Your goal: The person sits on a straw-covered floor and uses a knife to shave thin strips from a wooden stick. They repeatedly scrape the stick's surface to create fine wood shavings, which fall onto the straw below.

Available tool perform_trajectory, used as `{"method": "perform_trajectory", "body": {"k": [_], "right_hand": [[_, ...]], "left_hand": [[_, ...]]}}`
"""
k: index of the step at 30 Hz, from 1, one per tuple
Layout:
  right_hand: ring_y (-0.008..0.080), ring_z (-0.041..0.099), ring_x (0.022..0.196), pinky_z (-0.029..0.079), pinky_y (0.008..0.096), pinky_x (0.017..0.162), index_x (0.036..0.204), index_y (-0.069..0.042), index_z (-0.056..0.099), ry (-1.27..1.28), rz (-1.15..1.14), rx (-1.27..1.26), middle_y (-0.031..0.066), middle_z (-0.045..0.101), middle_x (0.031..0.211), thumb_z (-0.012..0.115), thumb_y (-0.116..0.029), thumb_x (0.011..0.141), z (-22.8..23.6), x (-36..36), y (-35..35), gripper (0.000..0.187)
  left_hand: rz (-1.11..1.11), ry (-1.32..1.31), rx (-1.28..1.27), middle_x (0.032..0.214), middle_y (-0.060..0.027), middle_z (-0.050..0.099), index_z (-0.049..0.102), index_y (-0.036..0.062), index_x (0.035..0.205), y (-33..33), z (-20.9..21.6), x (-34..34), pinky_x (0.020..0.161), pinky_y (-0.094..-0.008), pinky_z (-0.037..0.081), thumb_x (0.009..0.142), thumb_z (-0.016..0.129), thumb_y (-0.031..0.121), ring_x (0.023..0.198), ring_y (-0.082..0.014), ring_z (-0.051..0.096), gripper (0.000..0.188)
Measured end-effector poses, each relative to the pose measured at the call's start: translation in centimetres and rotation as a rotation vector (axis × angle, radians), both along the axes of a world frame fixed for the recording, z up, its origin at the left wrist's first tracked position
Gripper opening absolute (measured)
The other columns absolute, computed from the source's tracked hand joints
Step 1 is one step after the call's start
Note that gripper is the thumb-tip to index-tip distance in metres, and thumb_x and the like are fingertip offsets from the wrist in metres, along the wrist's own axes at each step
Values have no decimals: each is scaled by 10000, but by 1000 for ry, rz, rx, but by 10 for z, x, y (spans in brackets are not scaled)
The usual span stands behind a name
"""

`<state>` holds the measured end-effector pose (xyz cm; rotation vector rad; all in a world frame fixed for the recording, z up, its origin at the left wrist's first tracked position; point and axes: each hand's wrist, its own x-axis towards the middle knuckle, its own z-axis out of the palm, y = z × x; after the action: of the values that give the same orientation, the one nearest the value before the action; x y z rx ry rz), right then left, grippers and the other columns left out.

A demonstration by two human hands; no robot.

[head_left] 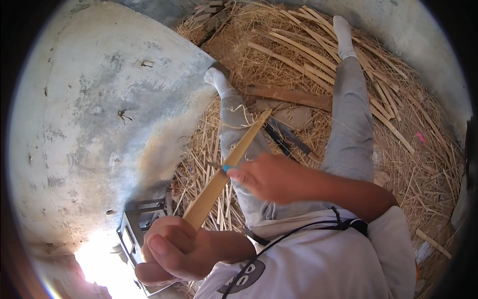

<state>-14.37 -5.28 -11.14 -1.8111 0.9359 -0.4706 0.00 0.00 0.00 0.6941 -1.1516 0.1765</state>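
My left hand [172,251] is closed around the near end of a long, flat bamboo strip [211,194]. The strip slants up and away to the right, over my left leg. About halfway along it, my right hand [271,177] is closed on a small knife [214,165], whose thin dark tip sticks out past the strip's left edge. Something blue shows at the fingertips; the rest of the knife is hidden by the hand. Thin curled shavings [244,115] hang by the strip's far part.
My outstretched legs lie over straw-like shavings [408,174]. Several split strips [308,70] are piled beyond and to the right. A wooden plank [289,95] and dark flat blades [289,139] lie between my legs. A pale wall [109,99] rises at left, a black metal frame [132,234] below it.
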Motion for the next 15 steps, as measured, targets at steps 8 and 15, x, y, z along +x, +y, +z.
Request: {"method": "perform_trajectory", "body": {"k": [8,15], "right_hand": [[448,640,669,505,516,656,855,11,635,-68,-63,-234,236,620,671,337,-438,1095,2,6,7,590],[440,653,680,516,537,700,817,-11,645,1,-135,-53,229,631,666,348,-473,1084,-25,7,-12,611]], "left_hand": [[35,-52,42,428,17,220,269,92,768,4,-12,23,285,-244,188,905,477,-48,317,-63,193,285],[-83,-44,9,431,21,213,265,98,755,-2,1,1,288,-242,176,907,475,-46,321,-61,193,296]]}}
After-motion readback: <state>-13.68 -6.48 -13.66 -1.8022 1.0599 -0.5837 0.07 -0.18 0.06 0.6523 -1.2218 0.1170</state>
